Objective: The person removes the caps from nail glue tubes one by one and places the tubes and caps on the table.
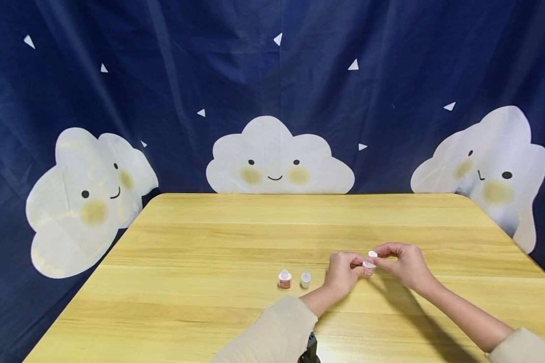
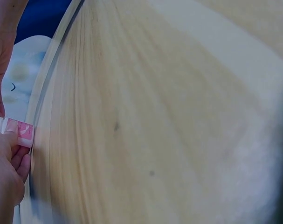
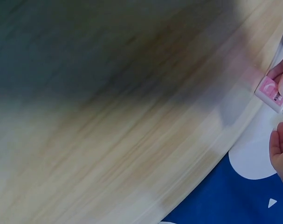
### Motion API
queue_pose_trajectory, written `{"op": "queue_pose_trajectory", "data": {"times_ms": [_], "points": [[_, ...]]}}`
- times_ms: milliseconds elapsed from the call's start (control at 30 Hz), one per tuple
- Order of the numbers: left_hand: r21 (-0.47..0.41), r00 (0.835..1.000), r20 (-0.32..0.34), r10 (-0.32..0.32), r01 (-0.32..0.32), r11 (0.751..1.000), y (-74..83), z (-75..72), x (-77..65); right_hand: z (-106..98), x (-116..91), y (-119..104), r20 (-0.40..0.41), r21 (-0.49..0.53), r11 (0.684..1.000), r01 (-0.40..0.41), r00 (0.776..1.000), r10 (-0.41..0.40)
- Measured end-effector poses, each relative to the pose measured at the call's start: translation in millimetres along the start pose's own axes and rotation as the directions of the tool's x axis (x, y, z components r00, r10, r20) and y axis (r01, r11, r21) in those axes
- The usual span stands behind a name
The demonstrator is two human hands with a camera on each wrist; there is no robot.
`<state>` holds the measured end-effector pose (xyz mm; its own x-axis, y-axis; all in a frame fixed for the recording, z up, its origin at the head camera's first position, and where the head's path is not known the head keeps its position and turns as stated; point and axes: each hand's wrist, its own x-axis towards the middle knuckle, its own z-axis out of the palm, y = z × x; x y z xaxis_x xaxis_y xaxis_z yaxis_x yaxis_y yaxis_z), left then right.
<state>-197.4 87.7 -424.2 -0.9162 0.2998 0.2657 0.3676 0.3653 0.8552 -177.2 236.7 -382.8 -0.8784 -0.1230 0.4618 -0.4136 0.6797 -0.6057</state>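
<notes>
Over the right half of the table, my left hand (image 1: 340, 275) holds a small white bottle with a pink label (image 1: 369, 271) between thumb and fingers. At its top, the thumb and fingers of my right hand (image 1: 404, 261) pinch a white cap (image 1: 372, 254). Whether the cap is loose from the bottle, I cannot tell. The left wrist view shows the pink label (image 2: 24, 132) beside my left thumb. In the right wrist view the bottle (image 3: 269, 92) lies tilted in the left fingers, with my right hand (image 3: 282, 154) below it at the frame's edge.
Left of my hands, a small bottle with a reddish label (image 1: 284, 280) stands on the wooden table (image 1: 186, 282). Beside it is a small white piece with a thin tip (image 1: 306, 280). A dark blue curtain with clouds (image 1: 279, 156) hangs behind the table's far edge.
</notes>
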Motion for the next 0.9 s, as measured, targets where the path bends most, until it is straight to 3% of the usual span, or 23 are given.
{"op": "queue_pose_trajectory", "data": {"times_ms": [467,733,900], "points": [[0.022,1.000,0.012,-0.018,0.018,1.000,2.8,-1.2,-0.1,-5.7,3.8,4.6,0.090,0.023,0.992,0.122,0.988,-0.123],[0.018,1.000,0.012,-0.024,0.024,1.000,3.1,-0.2,-0.6,-8.0,3.4,4.6,0.143,0.020,0.994,0.110,0.983,-0.112],[0.017,0.999,0.007,-0.036,0.036,0.999,2.9,0.1,-1.3,-6.1,2.2,5.1,0.129,0.049,0.993,0.104,0.986,-0.109]]}}
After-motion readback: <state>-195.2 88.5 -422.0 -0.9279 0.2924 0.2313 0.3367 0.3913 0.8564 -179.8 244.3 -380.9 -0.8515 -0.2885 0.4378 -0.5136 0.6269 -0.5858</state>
